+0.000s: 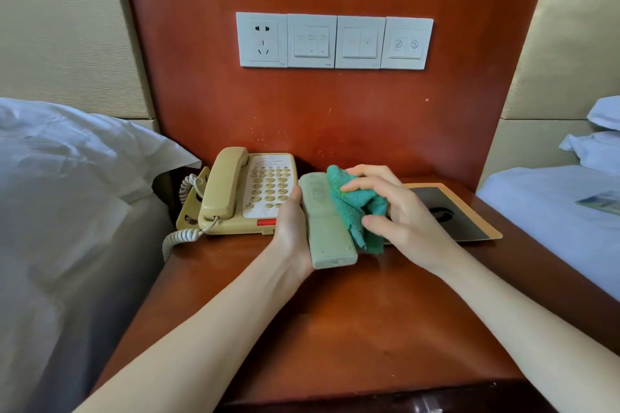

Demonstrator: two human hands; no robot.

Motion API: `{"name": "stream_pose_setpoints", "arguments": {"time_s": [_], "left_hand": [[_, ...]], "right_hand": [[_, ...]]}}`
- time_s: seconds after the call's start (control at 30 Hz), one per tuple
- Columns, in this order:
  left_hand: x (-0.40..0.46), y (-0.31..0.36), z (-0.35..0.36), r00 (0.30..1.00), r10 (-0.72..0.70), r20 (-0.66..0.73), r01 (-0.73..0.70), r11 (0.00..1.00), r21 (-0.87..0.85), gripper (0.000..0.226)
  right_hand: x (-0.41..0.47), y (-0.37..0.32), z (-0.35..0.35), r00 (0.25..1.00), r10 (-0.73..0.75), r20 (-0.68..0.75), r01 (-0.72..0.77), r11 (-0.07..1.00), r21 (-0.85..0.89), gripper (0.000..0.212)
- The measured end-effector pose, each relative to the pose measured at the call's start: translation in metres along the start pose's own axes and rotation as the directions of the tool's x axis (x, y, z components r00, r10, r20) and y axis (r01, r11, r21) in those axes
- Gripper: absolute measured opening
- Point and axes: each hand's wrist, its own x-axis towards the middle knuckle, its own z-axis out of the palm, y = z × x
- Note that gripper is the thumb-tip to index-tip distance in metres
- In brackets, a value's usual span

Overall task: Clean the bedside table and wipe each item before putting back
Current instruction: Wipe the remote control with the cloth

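My left hand [291, 228] grips a pale grey-green remote control [327, 228] from its left side and holds it above the wooden bedside table [335, 322]. My right hand [399, 214] holds a bunched green cloth [355, 203] and presses it against the remote's right edge. A beige corded telephone [248, 191] stands on the table at the back left, just behind my left hand. A dark card with an orange border [463, 214] lies flat at the back right, partly hidden by my right hand.
A wooden back panel carries a row of a white socket and switches [333, 40]. Beds with white linen flank the table, one on the left [67, 211] and one on the right [553, 211]. The phone's coiled cord [177, 238] hangs over the table's left edge.
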Motion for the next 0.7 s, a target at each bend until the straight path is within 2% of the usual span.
{"name": "stream_pose_setpoints", "arguments": {"time_s": [0.07,0.23,0.4,0.53,0.7], "left_hand": [[0.000,0.005,-0.004,0.999,0.044,0.000,-0.044,0.999,0.000,0.060],[0.000,0.006,-0.007,0.998,0.062,0.017,-0.063,0.995,0.073,0.063],[0.000,0.015,-0.009,0.988,0.147,-0.045,-0.144,0.987,0.072,0.063],[-0.001,0.021,-0.012,0.981,0.182,-0.064,-0.179,0.982,0.053,0.064],[-0.001,0.004,-0.008,0.998,0.061,0.021,-0.064,0.973,0.223,0.066]], "right_hand": [[-0.002,-0.004,0.002,0.997,0.020,0.074,-0.019,1.000,-0.012,0.035],[-0.005,-0.014,0.008,0.992,-0.122,-0.028,0.113,0.968,-0.225,0.024],[-0.012,-0.025,0.014,0.971,-0.237,0.027,0.239,0.958,-0.160,0.020],[-0.013,-0.027,0.019,0.972,-0.216,0.093,0.228,0.962,-0.152,0.018],[-0.005,-0.015,0.010,0.964,-0.239,-0.120,0.202,0.944,-0.261,0.026]]}}
